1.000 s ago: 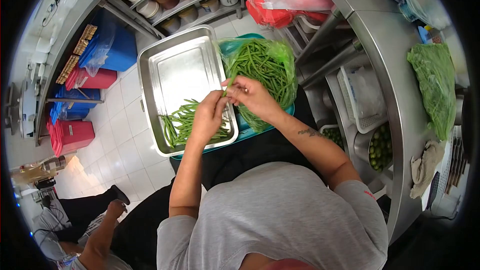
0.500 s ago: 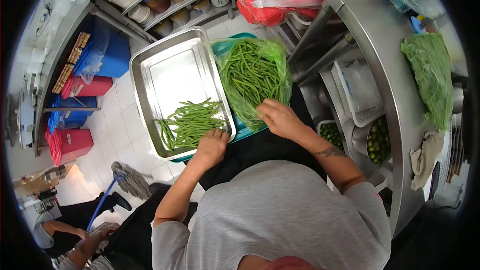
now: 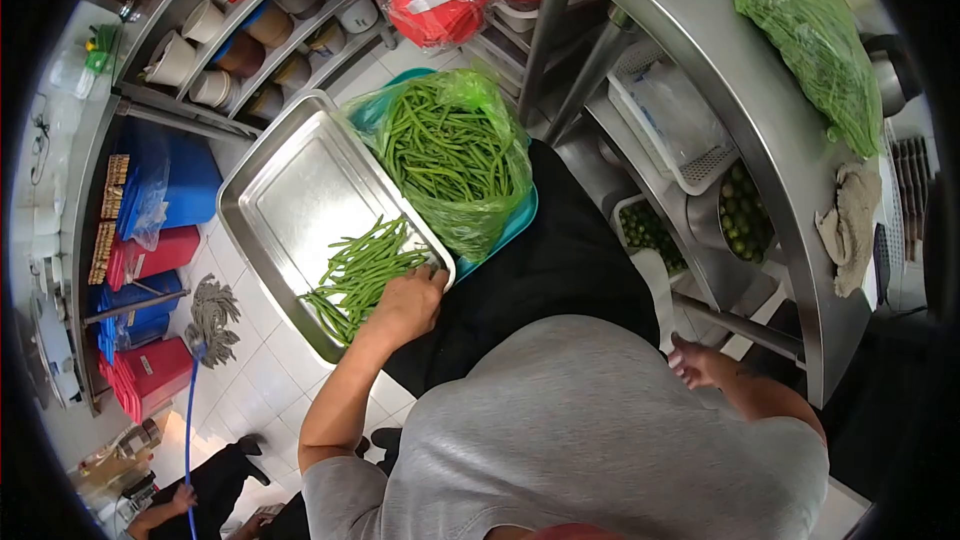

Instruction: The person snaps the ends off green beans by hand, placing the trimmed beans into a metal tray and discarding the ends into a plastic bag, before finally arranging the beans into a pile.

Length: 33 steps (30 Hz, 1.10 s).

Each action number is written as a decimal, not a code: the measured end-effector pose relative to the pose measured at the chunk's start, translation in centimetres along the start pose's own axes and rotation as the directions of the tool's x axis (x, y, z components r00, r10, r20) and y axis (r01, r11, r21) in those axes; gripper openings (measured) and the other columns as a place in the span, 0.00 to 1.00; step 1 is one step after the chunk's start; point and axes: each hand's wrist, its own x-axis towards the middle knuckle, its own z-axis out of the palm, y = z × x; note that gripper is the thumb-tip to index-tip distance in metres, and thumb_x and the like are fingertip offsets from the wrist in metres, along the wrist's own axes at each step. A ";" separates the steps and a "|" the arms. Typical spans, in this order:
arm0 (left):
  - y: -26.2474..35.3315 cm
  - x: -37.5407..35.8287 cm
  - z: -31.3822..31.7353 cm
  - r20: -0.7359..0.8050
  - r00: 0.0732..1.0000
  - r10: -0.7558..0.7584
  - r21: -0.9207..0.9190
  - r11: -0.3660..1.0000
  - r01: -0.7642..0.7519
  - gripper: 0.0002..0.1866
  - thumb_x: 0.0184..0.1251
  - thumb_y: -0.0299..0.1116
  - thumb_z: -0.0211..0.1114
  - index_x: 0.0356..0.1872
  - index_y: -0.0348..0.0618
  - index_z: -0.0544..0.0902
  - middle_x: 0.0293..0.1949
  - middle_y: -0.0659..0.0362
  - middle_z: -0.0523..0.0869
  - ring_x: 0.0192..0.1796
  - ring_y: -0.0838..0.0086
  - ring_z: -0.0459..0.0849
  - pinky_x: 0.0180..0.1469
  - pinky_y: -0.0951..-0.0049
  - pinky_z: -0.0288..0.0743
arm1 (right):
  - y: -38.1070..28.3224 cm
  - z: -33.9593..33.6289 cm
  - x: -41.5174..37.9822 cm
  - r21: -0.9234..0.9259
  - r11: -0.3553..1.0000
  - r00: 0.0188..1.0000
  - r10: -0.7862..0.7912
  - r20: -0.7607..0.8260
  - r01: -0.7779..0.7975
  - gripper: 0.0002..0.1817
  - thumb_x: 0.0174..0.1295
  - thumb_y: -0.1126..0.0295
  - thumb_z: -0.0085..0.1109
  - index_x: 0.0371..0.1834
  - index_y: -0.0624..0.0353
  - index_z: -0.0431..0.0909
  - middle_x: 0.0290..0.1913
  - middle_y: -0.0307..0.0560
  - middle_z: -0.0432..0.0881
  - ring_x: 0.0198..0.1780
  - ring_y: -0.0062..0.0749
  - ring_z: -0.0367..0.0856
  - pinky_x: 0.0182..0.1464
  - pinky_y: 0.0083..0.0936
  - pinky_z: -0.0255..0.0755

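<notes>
Light, slender green beans (image 3: pixel 365 275) look firm but snappable, best held mid-length. The left hand's (image 3: pixel 410 302) grip cannot be told; the right hand's (image 3: pixel 700 364) appears apart.

No legible text, brands, numbers or signs. 1 small pale label (image 3: pixel 146 365) on lower red bin (image 3: pixel 158 385), front face; print too small to read.

A kitchen, shown by steel counters (image 3: pixel 690 0) and shelved food tubs (image 3: pixel 238 55).
</notes>
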 end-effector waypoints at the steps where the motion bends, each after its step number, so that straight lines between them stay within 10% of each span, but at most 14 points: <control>1: 0.1 0.3 -0.6 0.035 0.999 -0.010 -0.018 1.000 0.011 0.14 0.53 0.22 0.60 0.43 0.37 0.76 0.40 0.44 0.80 0.41 0.50 0.81 0.43 0.56 0.76 | 0.9 0.4 -0.4 0.103 0.992 0.980 0.054 0.190 -0.075 0.39 0.68 0.35 0.27 0.64 0.58 0.65 0.63 0.61 0.70 0.65 0.42 0.68 0.57 0.46 0.71; 4: -0.5 1.5 -3.6 0.052 0.992 0.113 -0.179 0.979 -0.102 0.11 0.56 0.24 0.60 0.41 0.37 0.76 0.37 0.45 0.80 0.39 0.50 0.81 0.41 0.56 0.75 | 0.0 4.6 -6.4 0.062 0.998 0.988 -0.029 0.154 0.020 0.37 0.69 0.36 0.30 0.62 0.58 0.68 0.61 0.56 0.73 0.63 0.42 0.70 0.58 0.47 0.70; 11: -0.6 9.5 -7.9 -0.557 0.801 0.221 0.115 0.975 -0.189 0.17 0.51 0.18 0.59 0.44 0.39 0.77 0.43 0.48 0.76 0.49 0.53 0.76 0.49 0.59 0.72 | 2.0 4.1 -2.1 0.252 0.968 0.979 -0.058 0.195 0.008 0.26 0.71 0.49 0.40 0.52 0.60 0.77 0.52 0.50 0.81 0.52 0.40 0.79 0.55 0.42 0.73; 21: 0.8 14.8 -7.7 -0.185 0.961 0.204 0.471 0.877 -0.096 0.24 0.53 0.26 0.62 0.54 0.49 0.76 0.55 0.58 0.75 0.59 0.59 0.71 0.59 0.62 0.65 | 2.1 3.8 -1.1 0.303 0.953 0.971 -0.054 0.233 -0.020 0.22 0.71 0.58 0.38 0.53 0.62 0.75 0.53 0.53 0.80 0.53 0.42 0.78 0.54 0.45 0.74; 33: -0.2 13.7 -7.9 -0.320 0.890 0.325 0.443 0.882 -0.162 0.16 0.49 0.26 0.62 0.43 0.44 0.82 0.53 0.54 0.74 0.55 0.58 0.72 0.55 0.62 0.69 | 2.2 3.3 -0.3 0.259 0.965 0.963 -0.028 0.268 -0.044 0.22 0.71 0.59 0.35 0.56 0.61 0.74 0.55 0.51 0.79 0.55 0.39 0.77 0.57 0.43 0.72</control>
